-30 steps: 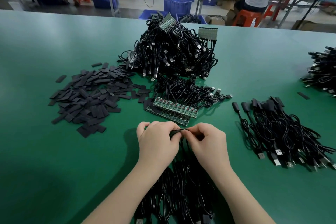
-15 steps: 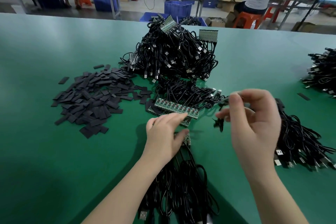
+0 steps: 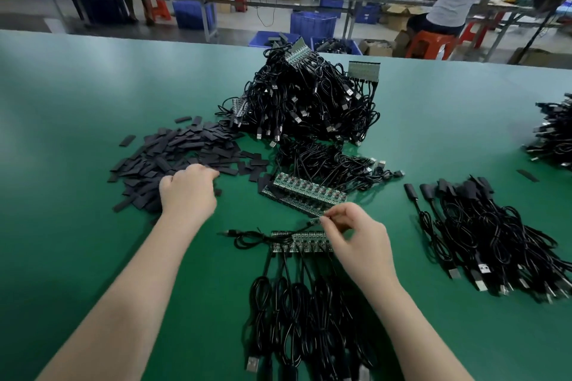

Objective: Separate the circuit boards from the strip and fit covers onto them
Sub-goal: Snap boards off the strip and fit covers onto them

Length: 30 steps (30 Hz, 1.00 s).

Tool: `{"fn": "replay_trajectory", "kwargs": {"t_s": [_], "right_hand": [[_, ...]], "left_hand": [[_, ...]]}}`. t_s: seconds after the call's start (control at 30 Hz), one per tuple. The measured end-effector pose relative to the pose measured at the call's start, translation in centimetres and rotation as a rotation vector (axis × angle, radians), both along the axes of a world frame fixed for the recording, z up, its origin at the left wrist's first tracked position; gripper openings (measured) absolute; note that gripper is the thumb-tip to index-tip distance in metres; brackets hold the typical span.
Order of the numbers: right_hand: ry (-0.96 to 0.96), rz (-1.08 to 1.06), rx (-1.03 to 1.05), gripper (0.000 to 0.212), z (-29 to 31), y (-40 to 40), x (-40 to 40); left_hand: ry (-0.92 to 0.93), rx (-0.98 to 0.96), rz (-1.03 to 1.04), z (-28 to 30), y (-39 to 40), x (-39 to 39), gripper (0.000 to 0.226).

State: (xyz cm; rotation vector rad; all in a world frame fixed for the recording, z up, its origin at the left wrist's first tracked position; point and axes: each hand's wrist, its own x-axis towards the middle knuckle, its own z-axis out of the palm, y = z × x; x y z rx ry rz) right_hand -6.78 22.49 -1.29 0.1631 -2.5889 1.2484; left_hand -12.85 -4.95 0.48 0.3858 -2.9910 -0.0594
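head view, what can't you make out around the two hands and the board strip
- Left hand, head view: fingertips curl down into the cover pile; whether they hold a cover is hidden.
- Right hand: pinched board is mostly covered by the fingers.
- Board strip: its right end hides under that hand.

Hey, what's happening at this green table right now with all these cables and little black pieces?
A person is working through cabled circuit boards. The right hand pinches one small board with its cable attached, just above the strip of boards lying in front of them. The left hand reaches into the heap of black covers, fingers curled; whether it has one yet is hidden. Covered cables lie piled to the right, and a big tangle of unprocessed strips sits behind.
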Motion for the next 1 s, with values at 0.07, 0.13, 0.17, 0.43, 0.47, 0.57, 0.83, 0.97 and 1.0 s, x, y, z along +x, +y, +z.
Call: {"fn": "replay_trajectory", "kwargs": {"t_s": [0.07, 0.13, 0.17, 0.43, 0.47, 0.57, 0.83, 0.97, 1.0], "right_hand": [[0.011, 0.033, 0.031, 0.007, -0.6, 0.6, 0.3], [0.01, 0.065, 0.014, 0.011, -0.8, 0.8, 0.6], [0.02, 0.071, 0.009, 0.013, -0.9, 0.8, 0.7], [0.026, 0.054, -0.066, 0.016, -1.5, 0.7, 0.7], [0.024, 0.046, -0.065, 0.014, -1.5, 0.7, 0.6], [0.011, 0.045, -0.069, 0.013, -1.6, 0.8, 0.4], [-0.042, 0.01, -0.049, 0.015, -1.7, 0.9, 0.0], [-0.045, 0.013, -0.047, 0.016, -1.6, 1.1, 0.1], [-0.045, 0.01, -0.054, 0.015, -1.5, 1.1, 0.1]], "left_hand": [[-0.102, -0.126, -0.036, 0.0, -0.6, -1.0, 0.053], [-0.113, -0.174, -0.05, -0.3, -1.1, -1.8, 0.055], [-0.105, -0.184, -0.053, -0.4, -1.3, -2.1, 0.055], [-0.001, -0.341, -0.097, -0.2, -1.9, -3.1, 0.026], [0.076, -0.322, -0.1, 0.1, -1.6, -2.8, 0.026], [0.364, 0.13, -0.121, 1.1, 1.1, -1.1, 0.025], [0.243, 0.947, -0.412, 0.6, 12.6, 4.2, 0.026], [0.247, 0.949, -0.448, -2.6, 13.6, 5.3, 0.025], [0.244, 0.958, -0.45, -3.1, 13.4, 5.5, 0.025]]}}
